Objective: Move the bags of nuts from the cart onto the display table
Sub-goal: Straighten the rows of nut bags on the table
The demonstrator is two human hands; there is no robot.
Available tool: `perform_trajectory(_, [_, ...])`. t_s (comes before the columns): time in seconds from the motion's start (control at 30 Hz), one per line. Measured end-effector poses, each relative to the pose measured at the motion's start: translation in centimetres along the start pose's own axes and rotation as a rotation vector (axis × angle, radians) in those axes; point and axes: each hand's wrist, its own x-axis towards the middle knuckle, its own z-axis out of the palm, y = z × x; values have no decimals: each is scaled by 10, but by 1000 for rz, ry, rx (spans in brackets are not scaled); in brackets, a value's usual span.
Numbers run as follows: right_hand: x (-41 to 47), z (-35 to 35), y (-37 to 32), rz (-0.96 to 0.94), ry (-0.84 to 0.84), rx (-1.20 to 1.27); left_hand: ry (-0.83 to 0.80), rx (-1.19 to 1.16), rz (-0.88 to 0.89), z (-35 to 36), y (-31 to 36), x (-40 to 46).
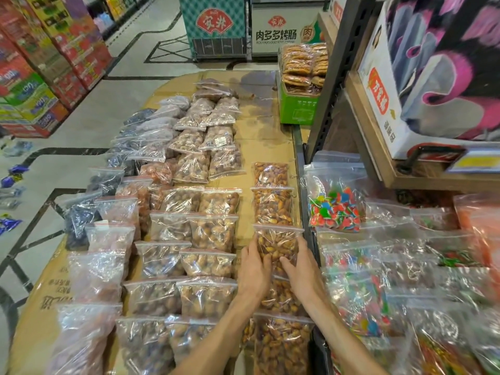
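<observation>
A clear zip bag of brown nuts (277, 240) lies in the right-hand column of bags on the cardboard-covered display table (266, 142). My left hand (254, 269) rests on its left side and my right hand (300, 266) on its right side, both gripping it. Two more bags of the same nuts (272, 190) lie beyond it in that column, and others (281, 345) lie nearer to me, partly under my forearms. Rows of other nut and dried-fruit bags (189, 212) fill the table to the left. No cart is in view.
To the right, a lower display holds bags of colourful candy (335, 209). A dark metal shelf post (332, 85) and a wooden shelf (378, 147) rise at the right. A green box of packaged snacks (299, 104) stands at the table's far end. Stacked cartons (40, 77) line the aisle on the left.
</observation>
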Motion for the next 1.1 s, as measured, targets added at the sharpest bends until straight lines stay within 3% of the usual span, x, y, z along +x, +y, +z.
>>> perform_trajectory(0.47, [-1,-9,1,-41,-138,11,-58,-83,18,-3,-2,-5])
perform_trajectory(0.63, [-27,-16,11,-48,-90,106,-105,-115,64,-9,-10,-27])
perform_trajectory(0.77, [-60,-9,23,7,-51,24,-128,-75,83,-4,-22,-46])
perform_trajectory(0.93, [-80,-6,26,108,-149,-80,-115,-55,87,3,-35,-63])
perform_trajectory(1.1, [-81,-6,25,164,-144,-236,-111,-20,33,10,-43,-70])
